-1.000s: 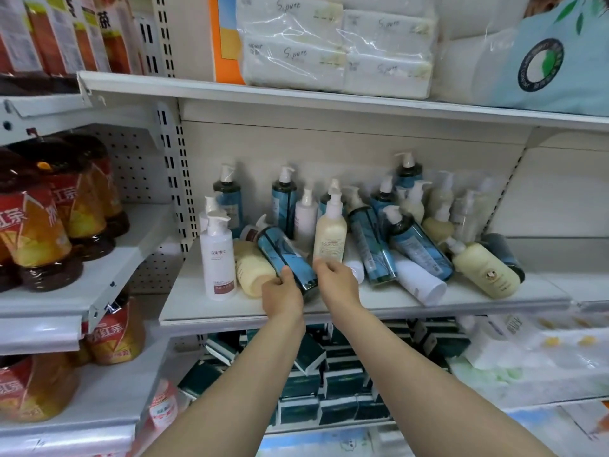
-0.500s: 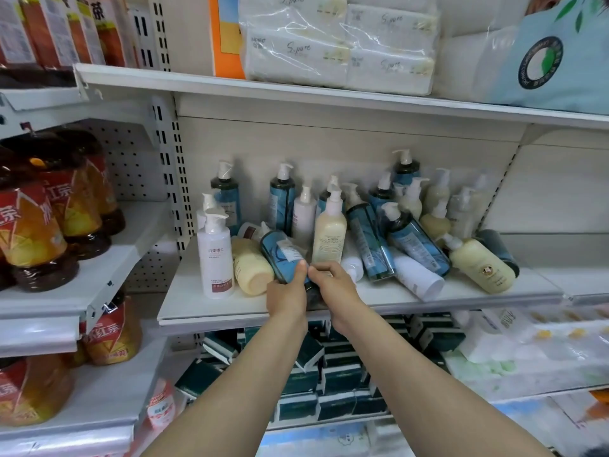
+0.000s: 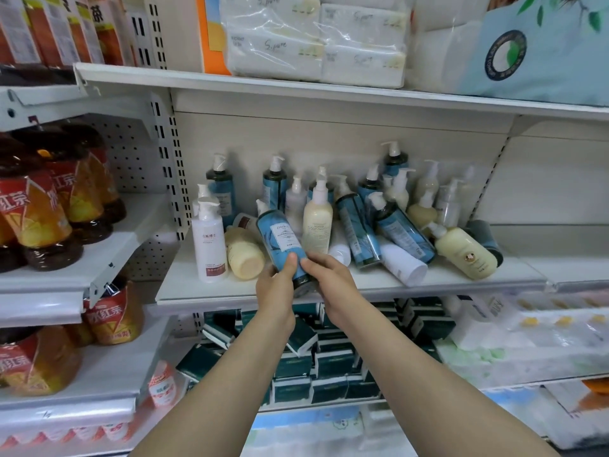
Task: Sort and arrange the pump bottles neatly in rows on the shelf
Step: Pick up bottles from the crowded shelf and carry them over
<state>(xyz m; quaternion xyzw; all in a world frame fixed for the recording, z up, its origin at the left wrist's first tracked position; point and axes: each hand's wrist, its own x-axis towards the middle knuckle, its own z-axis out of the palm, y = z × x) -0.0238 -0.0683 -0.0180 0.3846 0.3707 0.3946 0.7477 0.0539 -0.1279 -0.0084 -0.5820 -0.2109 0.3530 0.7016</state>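
Observation:
A blue-labelled pump bottle (image 3: 279, 240) tilts up off the white shelf (image 3: 454, 275), pump end pointing up and to the left. My left hand (image 3: 276, 286) and my right hand (image 3: 329, 275) both grip its lower end. A white pump bottle (image 3: 208, 242) stands upright at the shelf's left. Beside it a cream bottle (image 3: 245, 253) lies on its side. A cream pump bottle (image 3: 317, 222) stands just behind my hands. To the right, several blue, white and cream bottles (image 3: 403, 232) lie tumbled or lean on each other. More bottles stand along the back wall.
Tissue packs (image 3: 313, 41) fill the shelf above. Red-labelled drink bottles (image 3: 36, 209) sit on the left shelving. Dark green boxes (image 3: 296, 361) are piled on the shelf below. Bare shelf surface (image 3: 197, 285) shows along the front left edge.
Both hands have closed round the lying blue bottle and raised it from flat on the shelf to a steep tilt, label now facing me. The view has moved slightly closer.

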